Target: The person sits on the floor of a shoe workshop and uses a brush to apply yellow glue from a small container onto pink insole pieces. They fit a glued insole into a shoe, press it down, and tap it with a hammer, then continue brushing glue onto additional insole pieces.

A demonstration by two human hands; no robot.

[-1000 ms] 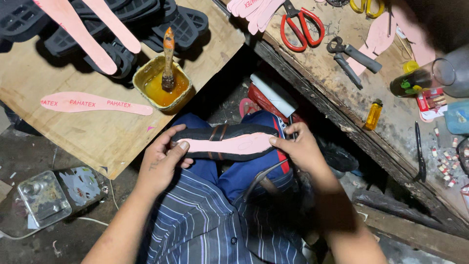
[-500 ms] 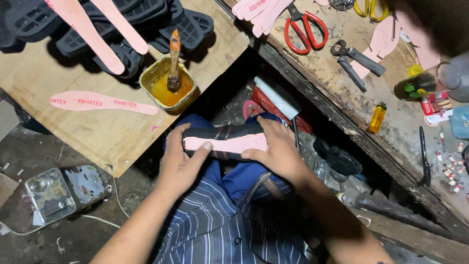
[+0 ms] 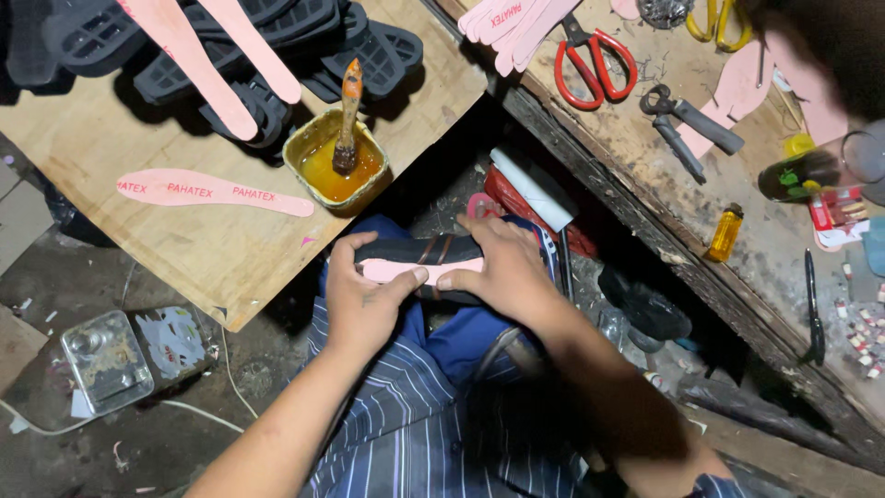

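Left hand [image 3: 362,304] wrapped round the near end of a black sandal [image 3: 426,267], grip closed, thumb pressed flat on the pink insole strip [image 3: 419,269] lying along its top. Right hand [image 3: 498,275] cupped over the other end, grip likewise closed, fingers curled across the sole and thumb tip meeting the left thumb on the pink strip. Sandal held level over the lap, above blue trousers and a striped shirt, just at 6 o'clock from the glue tub [image 3: 334,166].

Tight quarters: plywood board [image 3: 221,249] with its raw edge close at 10 o'clock of the hands, dark bench [image 3: 645,166] edge running diagonally at 2 o'clock, only a narrow dark gap between the two. Open floor at 8 o'clock, holding a clear plastic box [image 3: 106,360] and a thin white cord.

Glue tub square, yellow, filled with amber liquid, a stained brush [image 3: 348,115] standing in it. Loose pink insole [image 3: 212,192] flat on the board at 10 o'clock, smooth and long. Ribbed black soles [image 3: 304,46] heaped at 11 o'clock with two more pink strips across them. On the bench at 1 o'clock, red-handled scissors [image 3: 595,60], metal pliers [image 3: 691,115] and a small yellow lighter [image 3: 725,232].
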